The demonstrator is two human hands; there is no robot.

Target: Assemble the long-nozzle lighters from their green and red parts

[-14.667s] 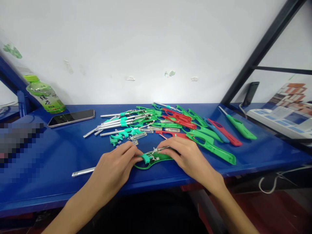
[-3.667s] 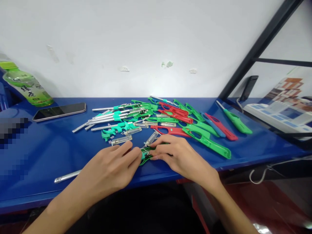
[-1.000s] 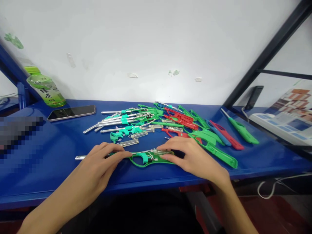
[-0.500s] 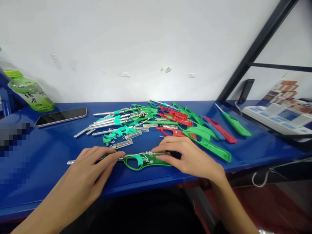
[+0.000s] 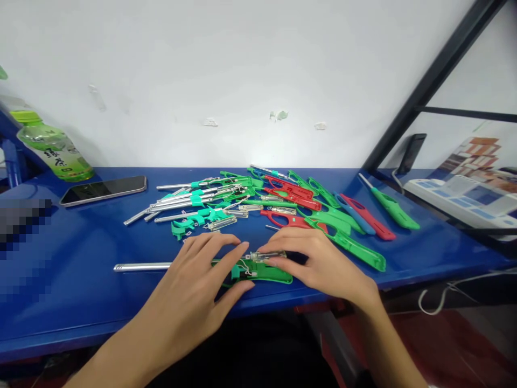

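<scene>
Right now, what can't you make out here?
Silver metal tube, right end: head view, hidden by the left hand.
Green plastic shell, left part: head view, mostly behind the same hand.
Clear plastic cartridge: head view, partly covered by the right hand.
Dark flat object: head view, pixelated, cut off by the left edge.

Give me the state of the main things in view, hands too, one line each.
left hand: open, thumb and forefinger apart
right hand: closed on the clear tank
clear tank: gripped
front green shell: open, wires showing
bottle: cap on
near phone: face up, screen dark
far-right green lighter: shell closed
</scene>
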